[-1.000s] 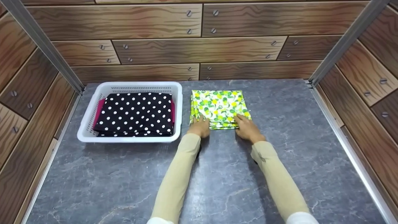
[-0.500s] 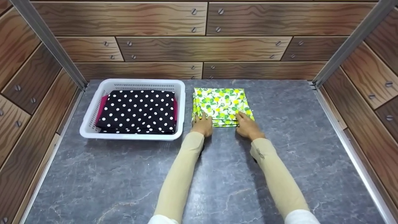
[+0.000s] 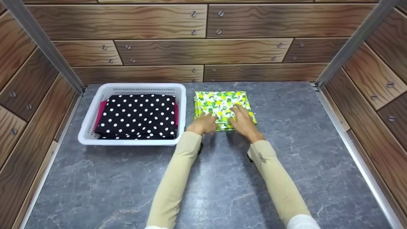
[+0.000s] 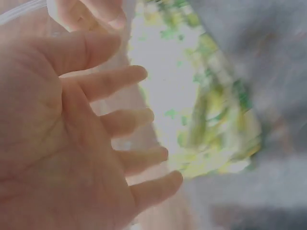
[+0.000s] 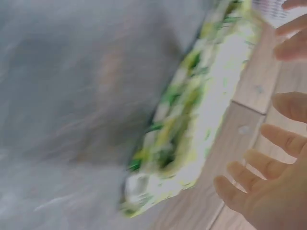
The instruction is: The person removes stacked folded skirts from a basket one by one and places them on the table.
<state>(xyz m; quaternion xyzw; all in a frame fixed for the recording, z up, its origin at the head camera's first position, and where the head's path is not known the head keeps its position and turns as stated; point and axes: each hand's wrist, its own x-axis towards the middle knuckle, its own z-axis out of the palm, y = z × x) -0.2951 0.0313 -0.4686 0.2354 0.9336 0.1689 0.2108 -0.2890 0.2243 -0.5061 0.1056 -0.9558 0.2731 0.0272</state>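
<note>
A folded cloth (image 3: 222, 105) printed with yellow lemons and green leaves lies on the grey marbled table, its layered folds facing the person. My left hand (image 3: 204, 123) is at its near left corner; in the left wrist view the fingers (image 4: 127, 120) are spread and straight, holding nothing. Over the near right part of the cloth, my right hand (image 3: 244, 123) overlaps it in the head view. The right wrist view shows that hand's fingers (image 5: 261, 165) extended and apart, with the cloth's folded edge (image 5: 177, 124) beyond them.
Left of the cloth stands a white plastic basket (image 3: 132, 142) holding a folded black cloth (image 3: 140, 114) with white polka dots on top of a magenta cloth (image 3: 101, 113). Wood-patterned panels (image 3: 203, 51) and metal posts (image 3: 353, 44) enclose the grey table (image 3: 127, 184).
Both hands have let go of the lemon cloth's near edge. My right hand has shifted left and inward over the cloth, the left hand slightly left. The cloth stays put.
</note>
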